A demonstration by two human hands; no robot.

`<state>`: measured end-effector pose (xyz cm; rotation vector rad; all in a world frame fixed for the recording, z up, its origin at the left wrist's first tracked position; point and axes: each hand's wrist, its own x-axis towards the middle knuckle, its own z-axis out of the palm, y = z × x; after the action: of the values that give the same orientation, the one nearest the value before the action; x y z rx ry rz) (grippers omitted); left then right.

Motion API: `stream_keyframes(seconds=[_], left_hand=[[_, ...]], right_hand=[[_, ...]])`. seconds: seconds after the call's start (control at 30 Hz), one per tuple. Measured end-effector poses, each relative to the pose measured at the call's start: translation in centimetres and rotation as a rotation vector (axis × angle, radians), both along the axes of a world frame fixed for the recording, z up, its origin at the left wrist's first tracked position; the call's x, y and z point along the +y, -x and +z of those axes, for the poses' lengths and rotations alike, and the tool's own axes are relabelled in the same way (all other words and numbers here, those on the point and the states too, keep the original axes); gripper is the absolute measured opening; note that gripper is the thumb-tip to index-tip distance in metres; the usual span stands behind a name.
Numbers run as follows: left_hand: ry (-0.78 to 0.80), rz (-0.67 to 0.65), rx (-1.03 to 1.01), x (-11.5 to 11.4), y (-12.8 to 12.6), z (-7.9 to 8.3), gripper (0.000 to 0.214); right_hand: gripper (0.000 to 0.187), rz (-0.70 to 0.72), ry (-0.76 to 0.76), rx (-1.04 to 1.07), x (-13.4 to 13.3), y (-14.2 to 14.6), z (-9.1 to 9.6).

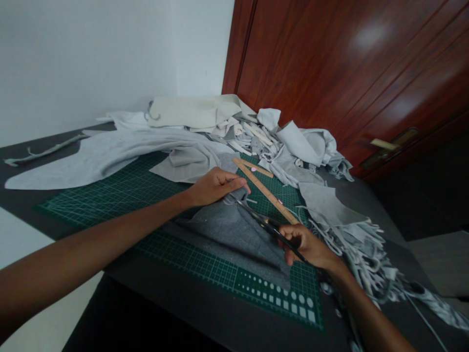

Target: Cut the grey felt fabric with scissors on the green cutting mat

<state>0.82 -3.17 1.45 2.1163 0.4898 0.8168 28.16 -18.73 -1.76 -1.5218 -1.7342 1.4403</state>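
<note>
- Here, the left hand (216,187) lies on the gray cloth (227,230) at frame center, its fingers (234,184) extended and released, pressing down rather than gripping.
- The right hand (306,247) sits lower right, its fingers (289,234) clenched around the black scissors (264,222), whose blades lie across the cloth's upper edge.
- The cloth rests on a green cutting mat (278,293) atop the dark desk (234,313).
- A wooden ruler (267,193) lies just beyond the scissors.
- Pale cloth scraps (296,146) are heaped at upper center; pale cut strips (359,256) trail to the right.
</note>
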Motion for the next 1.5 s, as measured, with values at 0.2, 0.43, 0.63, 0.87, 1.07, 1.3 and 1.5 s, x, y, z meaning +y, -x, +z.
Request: stream_keyframes(seconds=[0.2,0.43,0.63,0.87,1.07,1.3,1.5], left_hand=[[-0.022,0.005,-0.009,-0.21,-0.04,-0.02,0.046],[-0.064,0.033,-0.043,-0.36,-0.30,-0.41,0.047],[-0.094,0.031,-0.059,-0.44,-0.34,-0.46,0.047],[-0.212,0.040,-0.015,-0.16,0.01,-0.55,0.049],[-0.301,0.030,-0.018,-0.10,0.27,-0.42,0.046],[-0.311,0.039,0.011,-0.26,0.37,-0.25,0.047],[-0.320,0.024,0.005,-0.14,0.40,-0.25,0.048]], right_hand=[[0.047,0.001,-0.023,-0.002,0.11,-0.11,-0.21],[0.046,0.003,0.006,0.001,0.09,-0.34,-0.24],[0.049,0.006,0.014,0.021,0.16,-0.54,-0.41],[0.058,0.017,0.060,0.051,0.22,-0.58,-0.28],[0.057,0.010,0.073,0.039,0.19,-0.53,-0.21],[0.053,0.006,0.076,0.049,0.11,-0.54,-0.38],[0.054,0.004,0.081,0.059,0.11,-0.48,-0.34]])
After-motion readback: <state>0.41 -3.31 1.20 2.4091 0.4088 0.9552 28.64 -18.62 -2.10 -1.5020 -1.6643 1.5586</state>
